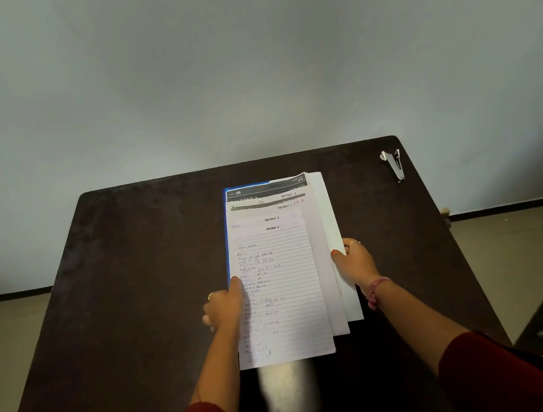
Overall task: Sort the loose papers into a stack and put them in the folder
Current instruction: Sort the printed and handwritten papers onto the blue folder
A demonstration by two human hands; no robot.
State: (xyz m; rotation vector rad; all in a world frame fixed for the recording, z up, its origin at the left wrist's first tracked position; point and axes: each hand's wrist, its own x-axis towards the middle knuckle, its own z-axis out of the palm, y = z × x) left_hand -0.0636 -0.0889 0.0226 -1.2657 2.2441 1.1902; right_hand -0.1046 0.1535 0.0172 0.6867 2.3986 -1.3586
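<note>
A loose pile of papers [277, 274] lies in the middle of the dark table, fanned so several top edges show; the top sheet is lined and handwritten. A blue folder [226, 211] lies under the pile, only its left and top edges showing. My left hand [224, 307] grips the pile's left edge, thumb on the top sheet. My right hand [355, 260] holds the right edge of the sheets, thumb on top and fingers underneath.
A metal stapler [394, 164] sits at the table's far right corner. The dark table [134, 275] ends against a pale wall at the back. Floor shows on both sides.
</note>
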